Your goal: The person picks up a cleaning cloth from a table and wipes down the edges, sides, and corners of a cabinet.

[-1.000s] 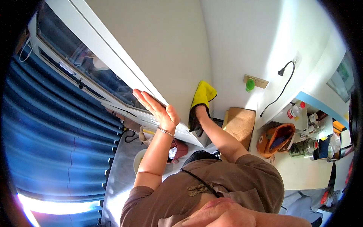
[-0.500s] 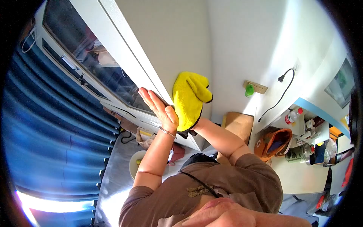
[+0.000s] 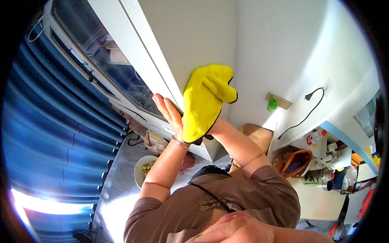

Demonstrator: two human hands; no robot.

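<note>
A bright yellow fluffy cloth (image 3: 201, 106) with black edging lies against the white side panel (image 3: 190, 36) of a tall cabinet, close to its front edge. A folded lobe sticks out on its right. My right hand is hidden by this cloth; only the wrist and forearm show below it. My left hand (image 3: 173, 117) wears a bracelet and is stretched out flat beside the cabinet's front edge, fingers straight, holding nothing. Its thumb side is partly covered by the cloth.
Glass cabinet doors (image 3: 109, 60) and a blue curtain (image 3: 44, 141) are at left. Below stands a white bowl (image 3: 139, 172) of round greenish items. On the right are a wall socket (image 3: 283, 102) with a green plug-in item, a black cord (image 3: 308, 115), an orange-brown bag (image 3: 289, 164) and shelved bottles.
The cloth reaches higher in view and looks larger, its lobe spread farther right. My left thumb, visible before, is now behind the cloth. The whole view has shifted slightly.
</note>
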